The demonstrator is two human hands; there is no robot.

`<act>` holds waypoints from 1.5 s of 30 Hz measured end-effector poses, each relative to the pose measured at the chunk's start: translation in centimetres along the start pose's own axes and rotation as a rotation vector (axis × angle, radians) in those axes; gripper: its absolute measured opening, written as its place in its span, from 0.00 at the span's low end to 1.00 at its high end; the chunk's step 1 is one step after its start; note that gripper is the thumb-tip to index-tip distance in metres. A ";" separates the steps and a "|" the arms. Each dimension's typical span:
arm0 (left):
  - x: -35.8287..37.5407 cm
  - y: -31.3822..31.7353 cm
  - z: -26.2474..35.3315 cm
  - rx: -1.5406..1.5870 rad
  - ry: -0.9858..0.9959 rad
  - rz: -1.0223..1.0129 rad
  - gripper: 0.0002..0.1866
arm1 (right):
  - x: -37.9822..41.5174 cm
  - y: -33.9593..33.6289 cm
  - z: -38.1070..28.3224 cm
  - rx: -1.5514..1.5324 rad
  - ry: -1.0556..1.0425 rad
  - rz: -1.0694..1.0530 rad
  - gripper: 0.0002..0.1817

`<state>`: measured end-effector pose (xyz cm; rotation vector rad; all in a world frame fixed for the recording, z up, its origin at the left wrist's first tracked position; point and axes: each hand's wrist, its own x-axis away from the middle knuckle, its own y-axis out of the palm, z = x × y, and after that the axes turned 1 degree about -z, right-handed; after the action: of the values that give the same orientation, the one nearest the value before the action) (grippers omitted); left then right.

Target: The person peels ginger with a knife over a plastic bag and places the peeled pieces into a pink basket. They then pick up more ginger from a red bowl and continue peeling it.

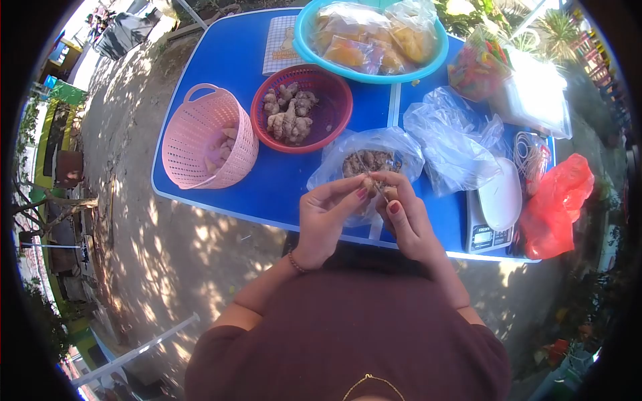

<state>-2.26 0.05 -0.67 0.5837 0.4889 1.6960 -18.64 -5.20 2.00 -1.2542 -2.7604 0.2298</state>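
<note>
Above the table's near edge, my left hand (326,217) pinches a small piece of ginger (368,182) between thumb and fingers. My right hand (409,220) is closed on what looks like a small knife (382,194), its thin blade against the ginger; the fingers hide most of it. Just behind both hands lies an open clear plastic bag (328,162) holding brown scraps (372,161). Whole ginger roots (289,123) rest in a red basket (336,90) farther back. Pale pieces (219,148) sit inside a pink basket (180,144) at the left.
The blue table (281,194) also bears a turquoise basin (304,50) of bagged food, a crumpled plastic bag (451,137), and a kitchen scale (491,237). A red plastic bag (558,207) lies at the right edge, near a clear container (535,90).
</note>
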 end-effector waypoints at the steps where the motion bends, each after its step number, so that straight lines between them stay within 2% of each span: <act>1: 0.0 0.0 0.1 -0.014 0.007 -0.011 0.13 | 0.1 0.1 0.0 0.013 -0.023 0.005 0.23; 4: 0.0 0.0 0.2 -0.041 0.034 -0.019 0.12 | -0.1 0.5 -0.3 0.177 -0.100 0.058 0.23; 10: 0.3 -0.2 0.3 -0.220 0.087 0.018 0.08 | 0.2 0.3 -0.5 0.301 -0.094 0.034 0.22; 13: 0.4 -0.2 0.3 -0.264 0.105 0.020 0.07 | -0.1 1.0 0.3 0.401 -0.244 0.130 0.20; 16: 0.5 -0.6 -0.1 -0.301 0.117 0.009 0.07 | -0.2 1.0 0.5 0.431 -0.244 0.141 0.19; 22: 0.4 -0.3 -0.7 -0.250 0.174 -0.038 0.09 | -0.2 0.9 1.1 0.235 -0.115 0.105 0.20; 25: 0.0 0.0 -0.2 -0.085 0.085 -0.016 0.10 | 0.0 0.1 0.6 -0.166 0.088 -0.012 0.21; 26: -0.1 0.0 -0.1 -0.017 0.042 -0.008 0.10 | -0.1 0.2 0.4 -0.133 0.037 -0.004 0.22; 28: -0.2 -0.5 -0.4 -0.088 0.103 -0.025 0.10 | -0.1 0.5 -0.1 -0.066 -0.066 0.011 0.23; 31: -0.1 -0.8 -0.3 -0.210 0.131 -0.032 0.09 | 0.2 0.2 -0.1 0.134 -0.018 0.001 0.22; 34: 0.2 -0.5 0.0 -0.295 0.152 -0.019 0.07 | -0.1 0.8 0.4 0.233 -0.175 0.087 0.20; 37: 0.2 -0.6 -0.1 -0.295 0.145 -0.013 0.06 | 0.0 0.8 -0.1 0.324 -0.132 0.089 0.19; 43: 0.1 -0.1 0.1 -0.199 0.066 0.021 0.06 | -0.3 2.0 0.7 0.498 -0.228 0.206 0.18; 45: 0.2 -0.3 -0.3 -0.171 0.060 0.005 0.06 | -0.2 2.2 1.1 0.483 -0.202 0.235 0.18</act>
<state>-2.27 0.24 -1.03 0.4110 0.3809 1.7440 -17.05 -4.05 0.55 -1.4657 -2.4682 1.0224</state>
